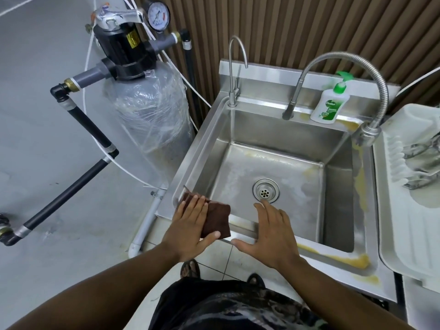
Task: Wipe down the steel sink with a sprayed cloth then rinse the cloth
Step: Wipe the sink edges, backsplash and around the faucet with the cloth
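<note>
A square steel sink (338,194) fills the middle of the head view, with yellowish stains along its right and front rims and a round drain (266,193) in its floor. A folded dark brown cloth (217,221) lies on the sink's front left corner. My left hand (190,231) presses flat on the cloth, fingers spread. My right hand (267,236) hovers over the front rim beside it, fingers apart and holding nothing.
A flexible spring tap (366,133) arches over the sink's right side; a thin gooseneck tap (232,75) stands at the back left. A white soap bottle with green pump (329,104) sits on the back ledge. A white dish rack (409,186) is right, a wrapped filter tank (147,120) left.
</note>
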{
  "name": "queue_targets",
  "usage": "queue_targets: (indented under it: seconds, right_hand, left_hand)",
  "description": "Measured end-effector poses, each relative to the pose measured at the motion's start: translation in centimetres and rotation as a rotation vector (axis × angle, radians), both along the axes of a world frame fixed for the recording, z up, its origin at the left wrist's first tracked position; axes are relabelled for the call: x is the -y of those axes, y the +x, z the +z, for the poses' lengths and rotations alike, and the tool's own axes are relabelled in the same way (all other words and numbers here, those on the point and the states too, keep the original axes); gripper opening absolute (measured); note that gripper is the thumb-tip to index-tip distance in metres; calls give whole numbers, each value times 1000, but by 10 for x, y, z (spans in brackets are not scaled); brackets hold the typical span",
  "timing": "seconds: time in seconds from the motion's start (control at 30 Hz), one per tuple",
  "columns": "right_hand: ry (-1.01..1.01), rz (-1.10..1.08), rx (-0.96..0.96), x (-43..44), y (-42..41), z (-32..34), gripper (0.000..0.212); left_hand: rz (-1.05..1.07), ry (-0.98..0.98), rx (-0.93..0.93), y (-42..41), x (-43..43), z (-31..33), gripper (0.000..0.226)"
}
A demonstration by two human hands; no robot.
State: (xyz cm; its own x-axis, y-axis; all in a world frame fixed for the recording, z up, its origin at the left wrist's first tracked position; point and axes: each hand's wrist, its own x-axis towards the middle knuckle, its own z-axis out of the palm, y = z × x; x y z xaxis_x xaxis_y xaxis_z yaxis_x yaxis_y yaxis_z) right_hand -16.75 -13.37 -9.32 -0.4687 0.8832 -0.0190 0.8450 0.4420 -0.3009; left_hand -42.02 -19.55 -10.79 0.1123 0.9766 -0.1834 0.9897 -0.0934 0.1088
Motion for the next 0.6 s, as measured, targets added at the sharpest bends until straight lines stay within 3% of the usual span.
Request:
queue_targets:
  seconds: [0.2,0.33,0.6]
  right_hand:
    - [-100,-51,110,2,33,-9,117]
    - [-95,-42,106,2,34,-10,118]
    - [-82,-9,93,3,35,-11,112]
  left_hand:
    - [-166,26,-8,55,-6,-2,93]
    - [-232,17,-11,43,-9,-4,94]
    - [-110,23,-35,1,-5,4,97]
